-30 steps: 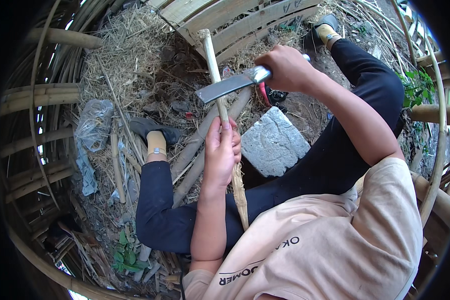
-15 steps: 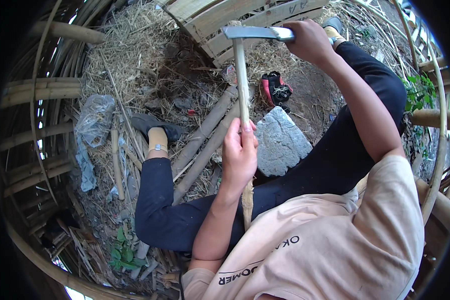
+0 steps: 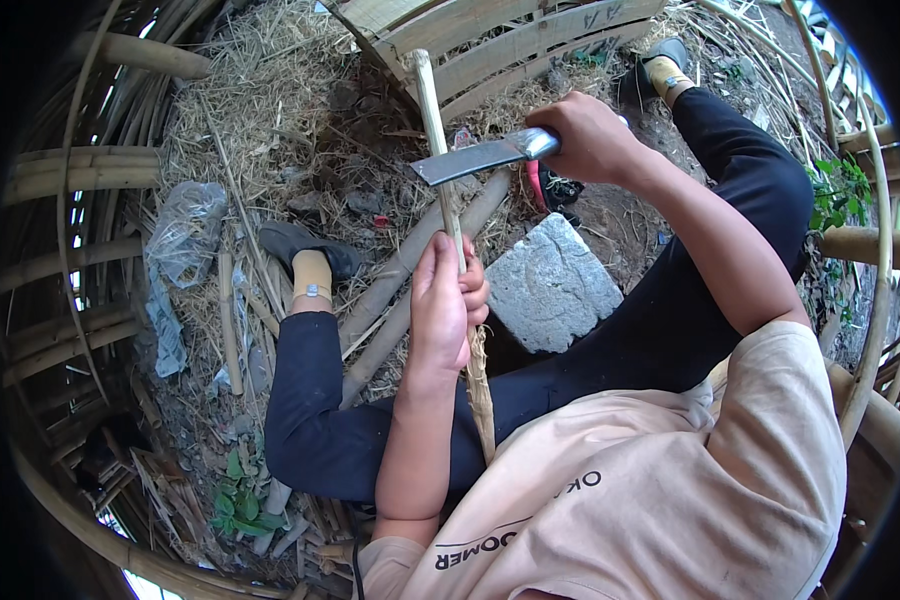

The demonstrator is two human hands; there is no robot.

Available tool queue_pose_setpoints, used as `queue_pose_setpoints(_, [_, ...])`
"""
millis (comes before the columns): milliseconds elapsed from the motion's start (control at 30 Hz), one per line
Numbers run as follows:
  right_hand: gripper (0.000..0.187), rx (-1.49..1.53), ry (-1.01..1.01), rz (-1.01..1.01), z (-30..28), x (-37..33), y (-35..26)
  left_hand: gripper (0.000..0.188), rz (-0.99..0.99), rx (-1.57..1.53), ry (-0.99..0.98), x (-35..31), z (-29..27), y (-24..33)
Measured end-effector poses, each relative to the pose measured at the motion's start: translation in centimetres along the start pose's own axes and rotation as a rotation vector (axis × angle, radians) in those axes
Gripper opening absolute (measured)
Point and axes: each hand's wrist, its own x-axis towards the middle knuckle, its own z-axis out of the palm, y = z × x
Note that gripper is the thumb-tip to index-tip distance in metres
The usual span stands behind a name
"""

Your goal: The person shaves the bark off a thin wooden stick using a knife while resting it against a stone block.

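My left hand is wrapped round the middle of a pale, peeled wooden stick. The stick leans slightly left at its far end, and its rough, brownish lower end comes down against my shirt. In my right hand is the handle of a broad-bladed knife, its handle mostly hidden by the fingers. The blade lies across the stick above my left hand, reaching past it to the left. Whether its edge bites into the wood I cannot tell.
Between my legs stands a grey stone block. Bamboo poles lie beside it on straw-strewn ground, with a red and black item beyond. A slatted wooden crate is at the back, a clear plastic bag at the left.
The knife has come down along the stick from near its top toward my left hand. The stick's upper end has swung left, and my left hand has shifted left with it.
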Motion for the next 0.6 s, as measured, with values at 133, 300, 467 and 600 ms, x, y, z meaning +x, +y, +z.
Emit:
queue_pose_setpoints(133, [0.017,-0.017,-0.075,0.003,0.2,0.2,-0.8,0.033,-0.008,-0.117,-0.082,-0.4,0.7,-0.1])
queue_pose_setpoints(300, [0.016,-0.026,-0.111,0.064,0.4,0.2,-1.9,0.031,0.0,-0.068,-0.068,-0.6,1.0,-0.7])
queue_pose_setpoints(467, [0.021,-0.101,0.143,0.372,0.5,1.7,2.7,0.027,0.0,-0.055,-0.088,-1.2,2.2,-1.4])
queue_pose_setpoints(600, [0.024,-0.254,0.326,0.225,-2.5,2.7,5.1,0.027,-0.011,-0.054,-0.131,-0.8,2.2,-1.4])
